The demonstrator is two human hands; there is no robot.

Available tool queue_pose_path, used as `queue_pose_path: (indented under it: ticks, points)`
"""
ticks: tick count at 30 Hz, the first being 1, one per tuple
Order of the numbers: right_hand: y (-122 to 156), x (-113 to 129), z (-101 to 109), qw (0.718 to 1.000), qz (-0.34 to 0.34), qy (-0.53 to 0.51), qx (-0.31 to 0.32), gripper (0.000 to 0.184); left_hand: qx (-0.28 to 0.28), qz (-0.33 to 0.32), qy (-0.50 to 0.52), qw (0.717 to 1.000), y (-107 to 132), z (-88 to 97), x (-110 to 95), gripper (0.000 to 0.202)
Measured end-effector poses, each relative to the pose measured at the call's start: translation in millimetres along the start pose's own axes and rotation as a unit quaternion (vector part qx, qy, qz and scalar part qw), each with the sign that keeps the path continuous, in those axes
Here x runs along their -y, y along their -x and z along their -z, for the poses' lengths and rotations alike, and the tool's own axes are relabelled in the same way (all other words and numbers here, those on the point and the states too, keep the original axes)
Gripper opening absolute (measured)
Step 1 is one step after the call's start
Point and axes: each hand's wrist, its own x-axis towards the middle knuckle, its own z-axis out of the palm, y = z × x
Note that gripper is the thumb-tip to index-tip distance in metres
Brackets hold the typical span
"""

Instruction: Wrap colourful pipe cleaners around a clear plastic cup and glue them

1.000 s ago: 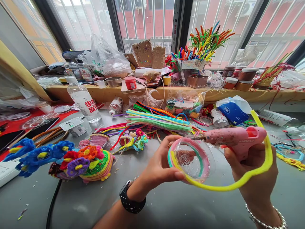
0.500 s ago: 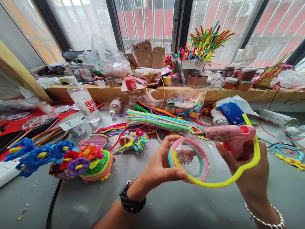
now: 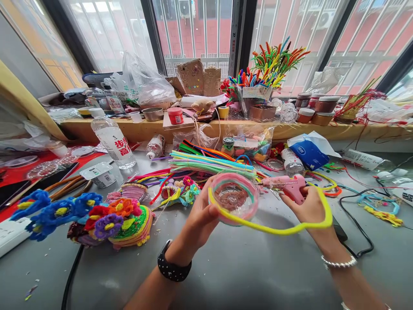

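Note:
My left hand (image 3: 200,219) is closed around the side of a round clear plastic cup (image 3: 235,198). Bands of pink, teal and yellow fuzzy pipe cleaner circle the cup, and its open mouth is tilted towards me. From its lower edge a loose yellow pipe cleaner (image 3: 278,230) sags to the right and bends up by my right hand (image 3: 312,210). That hand grips the handle of a pink hot glue gun (image 3: 290,184), low over the table; its nozzle points left behind the cup. Some fingers of both hands are hidden.
A bundle of pastel pipe cleaners (image 3: 209,163) lies behind the cup. At left are fuzzy flowers (image 3: 108,224) and a tilted water bottle (image 3: 112,140). A black cable (image 3: 358,228) curves at right. Jars (image 3: 322,113) and a pot of pipe-cleaner stems (image 3: 263,113) line the sill.
The glue gun has moved away from the cup, farther from me and down towards the table. My left hand and the cup have shifted left and slightly up in view.

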Motion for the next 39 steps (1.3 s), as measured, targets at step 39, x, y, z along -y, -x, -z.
queue_pose_path:
  ticks: [39]
  points:
    - [-2,117,62,0.865,0.394,-0.185,0.250,0.025,-0.080,0.045,0.117,0.989,-6,3.0,-3,0.045]
